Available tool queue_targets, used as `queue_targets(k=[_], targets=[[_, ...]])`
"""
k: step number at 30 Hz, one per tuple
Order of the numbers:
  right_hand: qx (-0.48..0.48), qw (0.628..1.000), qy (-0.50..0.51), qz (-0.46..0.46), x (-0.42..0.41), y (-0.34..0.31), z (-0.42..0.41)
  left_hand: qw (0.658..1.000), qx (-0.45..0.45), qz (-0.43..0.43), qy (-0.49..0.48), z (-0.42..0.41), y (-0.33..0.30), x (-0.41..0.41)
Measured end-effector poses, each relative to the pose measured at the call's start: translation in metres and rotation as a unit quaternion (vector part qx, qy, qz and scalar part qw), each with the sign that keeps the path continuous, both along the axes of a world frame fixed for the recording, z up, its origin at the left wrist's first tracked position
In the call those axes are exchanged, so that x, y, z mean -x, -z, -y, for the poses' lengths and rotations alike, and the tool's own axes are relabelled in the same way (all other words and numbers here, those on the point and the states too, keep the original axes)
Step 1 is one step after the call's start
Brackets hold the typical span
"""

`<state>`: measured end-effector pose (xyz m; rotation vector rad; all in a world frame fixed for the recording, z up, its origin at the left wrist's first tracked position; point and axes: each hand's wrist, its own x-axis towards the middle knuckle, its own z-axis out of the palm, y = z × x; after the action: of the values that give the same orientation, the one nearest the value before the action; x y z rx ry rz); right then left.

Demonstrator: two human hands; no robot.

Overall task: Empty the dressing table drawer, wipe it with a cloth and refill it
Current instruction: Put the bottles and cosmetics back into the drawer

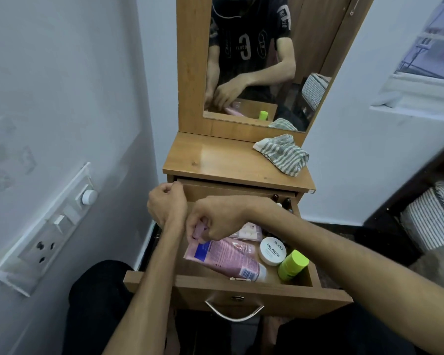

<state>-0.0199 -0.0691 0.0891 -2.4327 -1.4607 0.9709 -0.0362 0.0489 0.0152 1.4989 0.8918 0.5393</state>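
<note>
The wooden drawer [292, 301] of the dressing table [223, 160] stands pulled out. In it lie a pink tube [223, 260], a white jar [272, 251] marked nail polish, a lime green bottle [292, 265], a clear flat box [249, 230] and small brown bottles [287, 201] at the back. My right hand [215, 219] pinches the crimped end of the pink tube. My left hand [167, 203] hovers over the drawer's back left corner with its fingers curled, and I see nothing in it. A striped cloth [282, 153] lies crumpled on the table top.
A mirror [254, 60] rises behind the table top. A switchboard [51, 226] juts from the wall at my left. A bed with striped bedding [433, 216] stands at the right. My knees are under the drawer, which has a metal handle [233, 315].
</note>
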Motion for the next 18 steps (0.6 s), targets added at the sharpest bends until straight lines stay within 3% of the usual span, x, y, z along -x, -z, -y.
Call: queue_targets(k=[9, 15, 18], targets=[[-0.119, 0.987, 0.107, 0.013, 0.019, 0.044, 0.003, 0.996, -0.014, -0.017, 0.091, -0.015, -0.003, 0.008], [-0.193, 0.969, 0.156, 0.017, 0.037, 0.033, 0.034, 0.982, -0.047, -0.031, 0.180, -0.015, -0.011, 0.014], [-0.205, 0.963, 0.176, 0.014, 0.053, 0.017, 0.063, 0.959, -0.101, -0.019, 0.263, -0.015, -0.013, 0.028]])
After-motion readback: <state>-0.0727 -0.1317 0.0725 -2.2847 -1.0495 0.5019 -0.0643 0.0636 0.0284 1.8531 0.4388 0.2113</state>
